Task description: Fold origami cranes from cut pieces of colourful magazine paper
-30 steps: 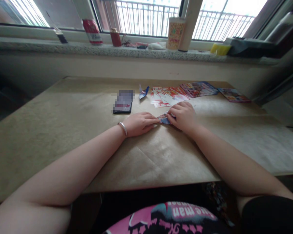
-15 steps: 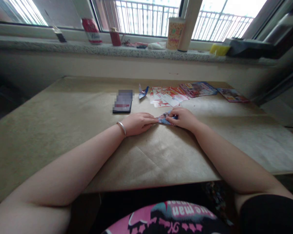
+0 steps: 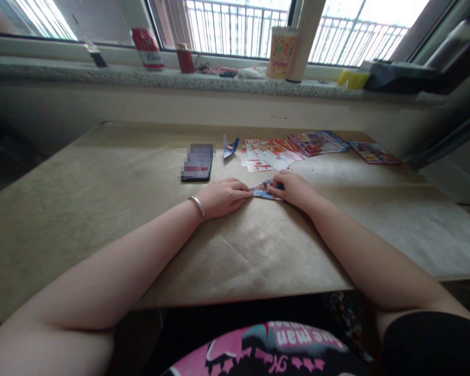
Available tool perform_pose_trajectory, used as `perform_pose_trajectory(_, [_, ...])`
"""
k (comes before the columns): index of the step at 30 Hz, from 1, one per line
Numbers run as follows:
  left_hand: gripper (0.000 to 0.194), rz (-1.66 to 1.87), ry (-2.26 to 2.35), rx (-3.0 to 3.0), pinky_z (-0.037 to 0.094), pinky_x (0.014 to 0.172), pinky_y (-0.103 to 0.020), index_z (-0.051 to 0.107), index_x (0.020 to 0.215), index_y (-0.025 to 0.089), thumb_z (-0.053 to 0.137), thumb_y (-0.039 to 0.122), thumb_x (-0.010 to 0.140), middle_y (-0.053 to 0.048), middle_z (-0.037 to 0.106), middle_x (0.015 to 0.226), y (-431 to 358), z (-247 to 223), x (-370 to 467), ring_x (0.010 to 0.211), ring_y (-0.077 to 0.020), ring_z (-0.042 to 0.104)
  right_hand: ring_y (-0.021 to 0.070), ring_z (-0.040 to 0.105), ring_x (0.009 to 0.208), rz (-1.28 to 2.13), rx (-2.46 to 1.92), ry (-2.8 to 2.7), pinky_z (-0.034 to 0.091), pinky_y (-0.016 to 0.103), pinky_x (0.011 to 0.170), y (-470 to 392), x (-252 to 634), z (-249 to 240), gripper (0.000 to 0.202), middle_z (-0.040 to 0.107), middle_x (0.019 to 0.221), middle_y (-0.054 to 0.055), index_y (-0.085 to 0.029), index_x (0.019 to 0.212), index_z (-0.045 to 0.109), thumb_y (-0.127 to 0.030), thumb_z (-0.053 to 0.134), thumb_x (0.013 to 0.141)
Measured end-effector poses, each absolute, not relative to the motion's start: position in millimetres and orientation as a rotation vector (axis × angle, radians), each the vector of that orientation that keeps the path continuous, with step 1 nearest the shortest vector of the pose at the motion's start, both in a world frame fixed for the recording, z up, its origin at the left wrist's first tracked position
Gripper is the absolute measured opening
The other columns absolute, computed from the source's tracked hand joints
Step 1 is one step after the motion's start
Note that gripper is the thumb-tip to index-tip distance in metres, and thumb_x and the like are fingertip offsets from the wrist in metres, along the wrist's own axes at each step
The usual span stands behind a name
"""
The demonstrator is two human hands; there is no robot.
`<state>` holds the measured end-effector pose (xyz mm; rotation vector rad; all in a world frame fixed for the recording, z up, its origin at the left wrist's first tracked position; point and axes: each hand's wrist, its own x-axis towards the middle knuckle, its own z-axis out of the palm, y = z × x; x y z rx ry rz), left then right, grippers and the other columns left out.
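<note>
Paper (image 3: 261, 189) partly hidden by right fingers (image 3: 283, 177); phone (image 3: 197, 163) mostly pixelated.

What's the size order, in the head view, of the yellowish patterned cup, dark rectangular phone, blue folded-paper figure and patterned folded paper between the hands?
Yellowish patterned cup
Dark rectangular phone
Patterned folded paper, visible part only: fingers partly cover it, so full size is unsure
Blue folded-paper figure

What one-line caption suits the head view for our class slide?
Left hand and right hand touch a printed paper, with a folded blue paper figure beyond.
</note>
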<state>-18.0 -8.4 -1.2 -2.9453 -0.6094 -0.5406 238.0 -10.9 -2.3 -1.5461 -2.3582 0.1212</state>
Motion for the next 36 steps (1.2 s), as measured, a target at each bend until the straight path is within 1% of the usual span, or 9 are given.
perform_pose_trajectory(7, [0.029,-0.521,-0.601,-2.881,0.055,0.084,-0.031,0.070,0.113,0.019,0.048,0.023,0.095,-0.008,0.071,0.106,-9.8,0.1,-17.5,0.093,-0.0175,0.065,0.0181,0.055,0.080,0.090,-1.587,-2.395,0.038,0.026,0.069,-8.7,236.6,-2.1,0.022,0.062,0.082,0.005,-0.019,0.075,0.064,-0.038,0.060,0.087])
perform_pose_trajectory(10, [0.029,-0.538,-0.618,-2.882,0.055,0.088,-0.033,0.070,0.111,0.018,0.048,0.023,0.094,-0.008,0.071,0.107,-12.3,0.1,-16.5,0.099,-0.0186,0.065,0.0178,0.056,0.081,0.061,-1.606,-2.428,0.038,0.026,0.069,-10.9,236.0,1.1,0.023,0.064,0.086,0.006,-0.019,0.078,0.065,-0.039,0.057,0.089])
perform_pose_trajectory(13, [0.029,-0.548,-0.651,-2.900,0.053,0.095,-0.035,0.069,0.113,0.016,0.049,0.022,0.093,-0.009,0.071,0.111,-15.9,-1.0,-13.9,0.105,-0.0203,0.063,0.0203,0.058,0.084,-0.106,-1.691,-2.478,0.037,0.029,0.066,-16.7,235.8,7.2,0.027,0.067,0.094,0.008,-0.020,0.084,0.067,-0.041,0.052,0.091])
perform_pose_trajectory(17, [0.033,-0.503,-0.727,-2.981,0.053,0.096,-0.037,0.066,0.118,0.014,0.053,0.026,0.091,-0.010,0.068,0.118,-17.6,-2.4,-11.2,0.108,-0.0227,0.062,0.0259,0.058,0.094,-0.468,-1.620,-2.581,0.036,0.038,0.084,-26.8,230.9,14.3,0.036,0.070,0.094,0.013,-0.015,0.090,0.070,-0.038,0.043,0.096])
perform_pose_trajectory(19, [0.033,-0.486,-0.738,-3.004,0.053,0.096,-0.037,0.066,0.119,0.014,0.053,0.028,0.092,-0.011,0.067,0.118,-16.9,-2.5,-11.1,0.108,-0.0228,0.062,0.0260,0.057,0.095,-0.522,-1.532,-2.591,0.032,0.040,0.092,-30.8,224.0,14.8,0.040,0.070,0.094,0.014,-0.015,0.091,0.070,-0.040,0.039,0.097])
perform_pose_trajectory(25, [0.032,-0.506,-0.677,-2.946,0.053,0.094,-0.037,0.066,0.119,0.016,0.051,0.027,0.093,-0.010,0.069,0.113,-14.2,-1.9,-12.8,0.104,-0.0216,0.064,0.0261,0.058,0.100,-0.216,-1.570,-2.500,0.035,0.038,0.087,-30.5,202.6,6.4,0.032,0.070,0.101,0.010,-0.019,0.095,0.068,-0.044,0.048,0.092])
perform_pose_trajectory(29, [0.028,-0.583,-0.593,-2.896,0.054,0.090,-0.034,0.071,0.109,0.018,0.048,0.023,0.094,-0.007,0.072,0.107,-12.3,-0.7,-14.0,0.099,-0.0193,0.066,0.0242,0.062,0.092,-0.006,-1.687,-2.409,0.038,0.034,0.079,-23.5,207.0,3.9,0.028,0.073,0.096,0.008,-0.020,0.089,0.068,-0.040,0.049,0.091])
perform_pose_trajectory(32, [0.028,-0.582,-0.587,-2.867,0.055,0.088,-0.033,0.071,0.108,0.019,0.048,0.023,0.094,-0.007,0.073,0.105,-11.9,0.6,-14.7,0.098,-0.0187,0.066,0.0236,0.063,0.089,0.070,-1.722,-2.357,0.039,0.032,0.073,-20.2,213.0,3.7,0.029,0.073,0.093,0.008,-0.020,0.085,0.068,-0.043,0.051,0.090])
perform_pose_trajectory(36, [0.029,-0.549,-0.623,-2.867,0.054,0.088,-0.032,0.071,0.108,0.019,0.047,0.024,0.094,-0.006,0.073,0.107,-12.3,1.3,-14.9,0.098,-0.0181,0.066,0.0229,0.063,0.088,0.100,-1.725,-2.329,0.039,0.032,0.072,-18.4,214.8,1.7,0.028,0.073,0.092,0.008,-0.021,0.083,0.068,-0.043,0.053,0.089])
